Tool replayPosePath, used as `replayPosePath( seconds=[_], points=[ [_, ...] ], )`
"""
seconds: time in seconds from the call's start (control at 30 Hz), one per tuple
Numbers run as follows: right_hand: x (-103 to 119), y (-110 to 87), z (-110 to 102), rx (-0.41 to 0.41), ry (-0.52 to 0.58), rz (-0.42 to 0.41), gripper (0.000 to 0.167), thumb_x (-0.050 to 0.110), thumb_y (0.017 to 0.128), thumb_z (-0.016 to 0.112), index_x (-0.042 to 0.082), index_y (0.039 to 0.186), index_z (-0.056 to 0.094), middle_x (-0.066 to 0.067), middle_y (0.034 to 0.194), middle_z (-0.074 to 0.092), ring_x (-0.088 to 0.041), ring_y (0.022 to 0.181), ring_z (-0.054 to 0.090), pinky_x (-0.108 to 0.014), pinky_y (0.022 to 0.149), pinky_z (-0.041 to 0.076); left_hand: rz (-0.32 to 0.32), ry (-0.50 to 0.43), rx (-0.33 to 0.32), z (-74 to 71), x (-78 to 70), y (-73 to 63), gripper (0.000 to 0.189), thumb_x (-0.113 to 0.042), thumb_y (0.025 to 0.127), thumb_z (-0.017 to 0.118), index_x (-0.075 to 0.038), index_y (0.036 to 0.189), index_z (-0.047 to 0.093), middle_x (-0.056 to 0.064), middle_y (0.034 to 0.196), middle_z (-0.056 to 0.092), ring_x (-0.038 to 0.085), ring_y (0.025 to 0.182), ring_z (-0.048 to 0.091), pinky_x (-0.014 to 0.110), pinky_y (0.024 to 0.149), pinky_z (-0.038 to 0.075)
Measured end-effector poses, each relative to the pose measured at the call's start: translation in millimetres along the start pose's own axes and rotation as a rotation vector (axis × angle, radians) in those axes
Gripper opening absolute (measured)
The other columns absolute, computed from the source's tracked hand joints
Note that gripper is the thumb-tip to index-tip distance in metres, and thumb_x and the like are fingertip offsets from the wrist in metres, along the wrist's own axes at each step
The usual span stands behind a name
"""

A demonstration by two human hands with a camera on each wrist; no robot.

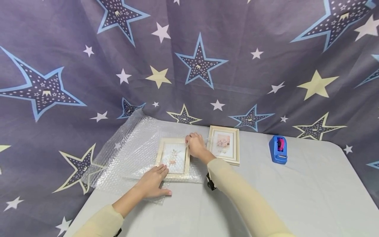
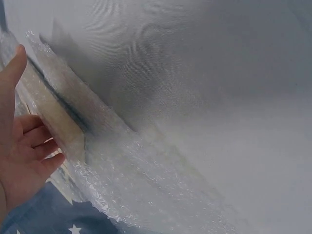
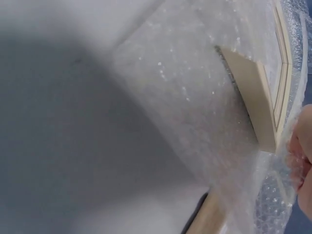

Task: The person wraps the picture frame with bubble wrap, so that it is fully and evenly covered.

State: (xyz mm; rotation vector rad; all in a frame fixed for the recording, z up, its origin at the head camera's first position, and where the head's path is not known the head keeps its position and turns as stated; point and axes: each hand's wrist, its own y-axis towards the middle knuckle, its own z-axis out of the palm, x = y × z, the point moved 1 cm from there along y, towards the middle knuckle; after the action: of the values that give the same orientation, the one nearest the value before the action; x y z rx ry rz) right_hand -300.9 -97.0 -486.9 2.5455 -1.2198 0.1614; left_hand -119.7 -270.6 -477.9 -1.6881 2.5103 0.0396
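Put the clock on the middle picture frame [image 1: 174,158]: it's lying on bubble wrap [image 1: 130,154], which spreads out from about 9 round to 11 and pokes past the tabletop [image 1: 314,191] edge there. Left grip [image 1: 154,182] is at the frame's 7 o'clock corner, right grip [image 1: 196,144] at its 2. The second frame [image 1: 225,144] sits just beside it, between 2 and 3. Tape dispenser [image 1: 278,151] is well apart at 3, curtain [image 1: 251,65] behind everything at 12.
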Motion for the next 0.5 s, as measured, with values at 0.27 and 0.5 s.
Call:
replayPosePath(
  seconds=[0.27, 0.5],
  points=[
    [0.3, -4.0, 4.9, -0.018, -0.038, -0.036, 0.014, 0.017, 0.084, 0.07, 0.011, 0.092, 0.059, -0.003, 0.089, 0.061, -0.022, 0.086, 0.052, -0.034, 0.076, 0.043, -0.008, -0.003, 0.009, 0.7, 0.3, 0.6, 0.091, -0.06, 0.074, 0.071, 0.008, 0.132, 0.052, 0.025, 0.139, 0.053, 0.04, 0.135, 0.045, 0.051, 0.114, 0.037],
    [8.2, -3.7, 2.0, -0.09, -0.267, -0.066, 0.036, 0.045, 0.092, 0.059, 0.014, 0.111, 0.058, -0.003, 0.098, 0.069, -0.023, 0.094, 0.061, -0.036, 0.082, 0.049, -0.005, -0.005, 0.007, 1.3, 0.5, 0.5, 0.092, -0.06, 0.074, 0.071, 0.009, 0.131, 0.052, 0.026, 0.139, 0.052, 0.041, 0.135, 0.046, 0.051, 0.114, 0.037]
  ],
)
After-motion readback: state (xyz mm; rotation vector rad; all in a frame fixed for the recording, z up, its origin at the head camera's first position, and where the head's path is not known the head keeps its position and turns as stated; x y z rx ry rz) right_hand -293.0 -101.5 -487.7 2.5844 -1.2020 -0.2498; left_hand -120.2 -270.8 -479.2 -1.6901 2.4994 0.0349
